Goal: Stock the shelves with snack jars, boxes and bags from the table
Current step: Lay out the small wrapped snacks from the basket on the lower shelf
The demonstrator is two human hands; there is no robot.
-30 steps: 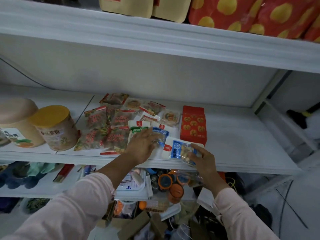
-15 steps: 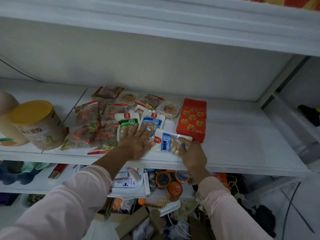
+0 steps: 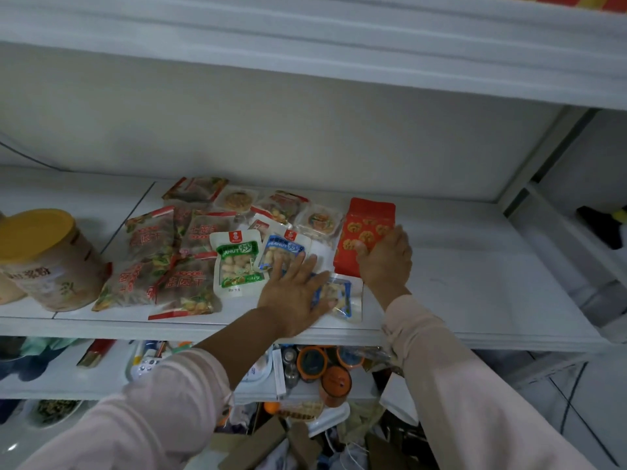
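Observation:
On the white middle shelf (image 3: 475,283) lie many snack bags. My left hand (image 3: 291,293) presses flat, fingers spread, on a blue peanut bag (image 3: 339,296) at the shelf's front edge. Just behind it lie a green peanut bag (image 3: 235,262) and a second blue one (image 3: 283,249). My right hand (image 3: 386,262) holds the lower right part of a red pack (image 3: 366,222) printed with cookies, thumb across its face. Several red-and-clear dried-fruit bags (image 3: 149,239) cover the shelf to the left.
A yellow-lidded can (image 3: 51,262) stands at the left of the shelf. The upper shelf board (image 3: 339,56) hangs overhead. The lower shelf holds orange-lidded jars (image 3: 312,361) and clutter. To the right of the red pack the shelf surface is bare.
My right hand let go of the front blue bag and moved back and right onto the red pack. My left hand slid right from the two back peanut bags onto that front blue bag.

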